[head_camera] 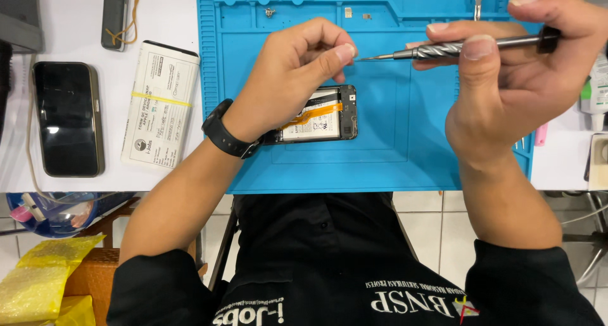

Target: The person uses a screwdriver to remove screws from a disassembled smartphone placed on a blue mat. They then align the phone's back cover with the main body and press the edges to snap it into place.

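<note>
Both hands work above an opened black phone [320, 114]: right hand [513, 79] grips a grey metal screwdriver [456, 47], left hand [294, 73] pinches fingertips at its tip (anything pinched is too small to tell).

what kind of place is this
Probably a phone repair bench: an opened phone with its back off lies on a blue repair mat, and the right hand holds a precision screwdriver.

I see the opened phone [320, 114] lying on the mat [392, 155], under my left hand [294, 73]. The screwdriver [456, 47] sits in my right hand [513, 73], tip just beside the left fingertips. Another phone [68, 118] and a banded packet [159, 104] lie left of my left hand.
</note>
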